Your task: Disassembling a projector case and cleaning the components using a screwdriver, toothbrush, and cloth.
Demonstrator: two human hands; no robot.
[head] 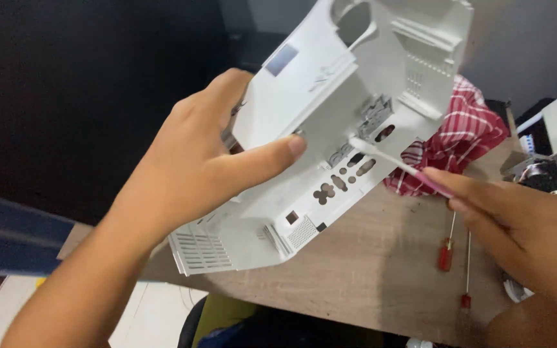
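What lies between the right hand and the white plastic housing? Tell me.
In the head view, a cotton swab spans that gap: the right hand pinches its pink stem, and its white tip touches the white plastic housing, which the left hand holds.

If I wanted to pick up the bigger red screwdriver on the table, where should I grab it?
Probably by the red handle, the thick end nearest the table edge. It lies flat with its thin metal shaft pointing away, so come from above and pinch the handle's two sides. The second screwdriver lies close on the right, and the right hand hovers just above.

Matt white plastic casing (330, 116), striped cloth (465, 138), smooth wood-look table (369, 277).
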